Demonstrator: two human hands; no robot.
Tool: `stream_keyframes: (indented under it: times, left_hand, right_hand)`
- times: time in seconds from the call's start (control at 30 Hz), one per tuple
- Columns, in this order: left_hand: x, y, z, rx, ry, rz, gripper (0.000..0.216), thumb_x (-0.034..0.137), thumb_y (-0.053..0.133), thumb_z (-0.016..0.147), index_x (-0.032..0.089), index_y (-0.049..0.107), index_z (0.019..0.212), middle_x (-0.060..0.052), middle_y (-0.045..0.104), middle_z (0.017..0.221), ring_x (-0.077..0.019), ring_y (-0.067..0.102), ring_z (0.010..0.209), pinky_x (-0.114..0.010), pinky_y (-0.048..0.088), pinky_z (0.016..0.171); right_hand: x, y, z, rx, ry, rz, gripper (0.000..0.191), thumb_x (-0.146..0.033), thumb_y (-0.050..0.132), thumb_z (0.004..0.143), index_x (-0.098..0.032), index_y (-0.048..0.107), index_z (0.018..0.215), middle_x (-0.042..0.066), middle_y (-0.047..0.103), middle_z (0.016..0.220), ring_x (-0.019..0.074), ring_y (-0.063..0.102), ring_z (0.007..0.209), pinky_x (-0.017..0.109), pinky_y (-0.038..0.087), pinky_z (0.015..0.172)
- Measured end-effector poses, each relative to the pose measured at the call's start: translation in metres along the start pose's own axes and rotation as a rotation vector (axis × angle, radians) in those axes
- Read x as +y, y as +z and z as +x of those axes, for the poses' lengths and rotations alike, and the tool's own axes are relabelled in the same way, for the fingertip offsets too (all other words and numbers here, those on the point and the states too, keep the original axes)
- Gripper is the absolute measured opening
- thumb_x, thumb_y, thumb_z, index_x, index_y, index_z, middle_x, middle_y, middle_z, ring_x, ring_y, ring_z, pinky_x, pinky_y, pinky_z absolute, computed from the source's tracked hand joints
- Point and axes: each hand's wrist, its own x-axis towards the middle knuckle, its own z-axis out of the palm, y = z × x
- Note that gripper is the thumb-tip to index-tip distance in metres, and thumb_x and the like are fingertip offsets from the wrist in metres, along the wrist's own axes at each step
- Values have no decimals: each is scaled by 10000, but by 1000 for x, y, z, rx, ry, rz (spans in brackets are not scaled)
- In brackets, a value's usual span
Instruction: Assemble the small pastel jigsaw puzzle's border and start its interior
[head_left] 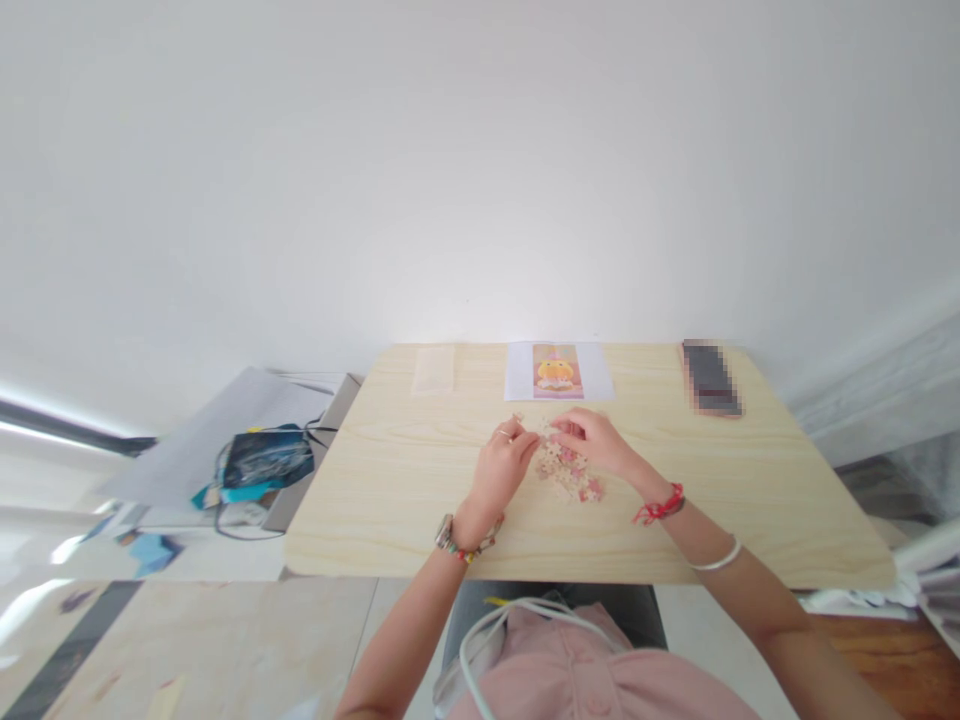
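Note:
Loose jigsaw puzzle pieces [575, 473], pale and pink, lie in a small pile on the light wooden table [382, 500]. Left of the pile, my left hand [504, 462] is closed, thumb and forefinger pinched on a small pale piece at its edge. My right hand [596, 438] reaches over the far side of the pile, its fingers bent together around a pale piece. The two hands' fingertips almost meet, and they partly cover the pieces beneath. Just beyond them lies a white sheet with a printed picture [557, 372] of a yellow figure.
A phone [711, 378], blurred out, rests at the table's back right. Toward the back left is a pale, flat rectangle [434, 370]. An open box [300, 500] with a dark bag [268, 458] stands left of the table. A white wall rises behind.

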Motion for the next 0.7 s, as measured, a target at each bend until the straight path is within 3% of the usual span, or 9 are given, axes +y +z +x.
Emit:
stream_keyframes:
  times: [0.23, 0.43, 0.7]
  left_hand:
    - [-35, -2, 12, 57, -129, -8, 200, 258, 446, 854, 184, 631, 862, -40, 545, 821, -131, 533, 759, -236, 433, 692]
    - [-47, 6, 27, -94, -223, 162, 185, 255, 461, 844, 192, 635, 853, -44, 535, 854, -143, 530, 814, -234, 417, 687]
    - [-42, 5, 25, -202, -291, 231, 201, 267, 433, 860, 198, 603, 941, -41, 525, 927, -136, 528, 854, -217, 413, 693]
  right_hand:
    - [-4, 19, 36, -44, -180, -242, 144, -235, 499, 831, -162, 610, 775, 40, 564, 782, 135, 512, 727, 251, 382, 660]
    - [14, 35, 67, -129, -224, -339, 117, -173, 525, 808, -133, 619, 751, 44, 549, 755, 140, 499, 740, 249, 359, 670]
    - [25, 9, 66, -130, -174, -313, 153, -140, 505, 798, -131, 609, 686, 43, 571, 745, 134, 507, 729, 246, 353, 680]
